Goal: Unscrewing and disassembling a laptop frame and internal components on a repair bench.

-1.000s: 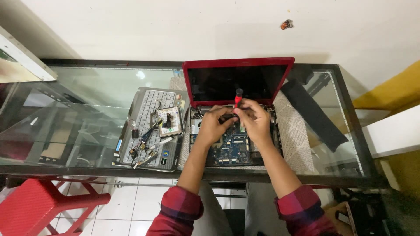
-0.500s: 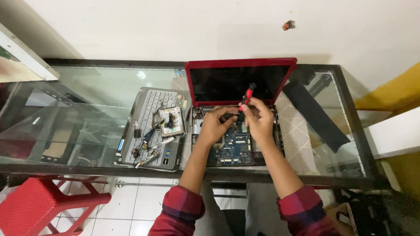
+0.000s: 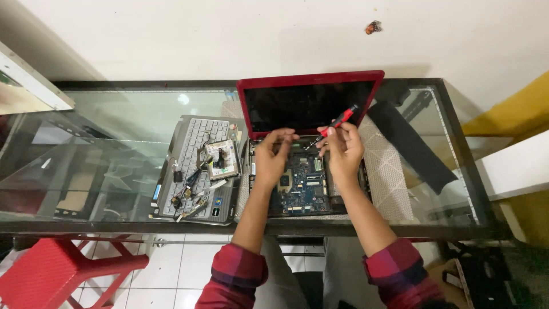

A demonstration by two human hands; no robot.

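A red laptop (image 3: 309,80) lies opened up on the glass table (image 3: 126,126), its blue circuit board (image 3: 300,186) bare below the dark screen. My right hand (image 3: 343,150) holds a red and black screwdriver (image 3: 337,121) tilted, tip pointing down-left toward the board's far edge. My left hand (image 3: 273,160) hovers over the board's left part, fingers curled near the screwdriver tip; I cannot tell whether it pinches anything.
The removed grey keyboard panel (image 3: 194,171) lies left of the laptop with several small parts and cables on it. A black strip (image 3: 409,146) lies to the right. A red plastic stool (image 3: 51,272) stands below the table at the left.
My right hand has lifted and tilted the screwdriver so its handle now points up-right. Both hands have moved slightly toward the screen hinge.
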